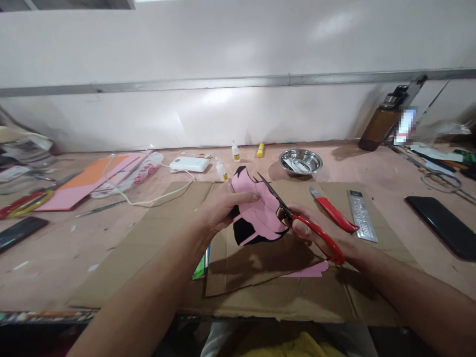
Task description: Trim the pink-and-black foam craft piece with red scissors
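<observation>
My left hand grips a pink and black cut-out, thumb lying on its pink face. The piece looks like thin foam or paper, with curved edges. In my right hand is a pair of scissors with red handles and dark blades. The blades run along the right edge of the cut-out and point up and away from me; their tips look slightly apart. Both hands are above a sheet of brown cardboard. A pink scrap lies on the cardboard below my right hand.
Right of my hands lie a red utility knife, a metal ruler and a black phone. Behind are a steel bowl, small glue bottles and a yellow glue stick. Leftward are a white power bank and coloured sheets.
</observation>
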Available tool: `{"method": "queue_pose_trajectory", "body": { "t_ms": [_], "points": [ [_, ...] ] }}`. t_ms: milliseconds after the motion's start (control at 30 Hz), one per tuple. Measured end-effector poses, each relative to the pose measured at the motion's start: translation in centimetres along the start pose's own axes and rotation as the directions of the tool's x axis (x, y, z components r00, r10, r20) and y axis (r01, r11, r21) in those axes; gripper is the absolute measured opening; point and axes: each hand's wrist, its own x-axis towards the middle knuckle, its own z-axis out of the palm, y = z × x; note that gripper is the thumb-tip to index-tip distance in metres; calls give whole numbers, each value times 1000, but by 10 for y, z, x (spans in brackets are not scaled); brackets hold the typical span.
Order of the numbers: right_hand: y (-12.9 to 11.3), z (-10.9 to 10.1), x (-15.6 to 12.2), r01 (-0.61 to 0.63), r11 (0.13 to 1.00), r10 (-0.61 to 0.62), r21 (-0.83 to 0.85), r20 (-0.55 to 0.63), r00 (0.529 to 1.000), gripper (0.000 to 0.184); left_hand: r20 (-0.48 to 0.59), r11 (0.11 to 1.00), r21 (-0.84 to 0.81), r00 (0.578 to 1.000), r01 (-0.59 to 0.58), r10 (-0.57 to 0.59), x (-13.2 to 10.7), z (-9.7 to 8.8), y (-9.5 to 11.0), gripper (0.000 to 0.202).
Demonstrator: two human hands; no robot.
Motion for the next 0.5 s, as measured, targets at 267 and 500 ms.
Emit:
{"method": "queue_pose_trajectory", "body": {
  "t_ms": [267,500],
  "points": [
    [-5,-1,-1,6,998,-7,69,19,1000,45,-31,999,33,1000,-3,4,0,1,1,14],
    [-3,-1,1,16,1000,-15,-7,35,999,39,-72,998,58,997,-11,15,-2,3,4,11]
  ]
}}
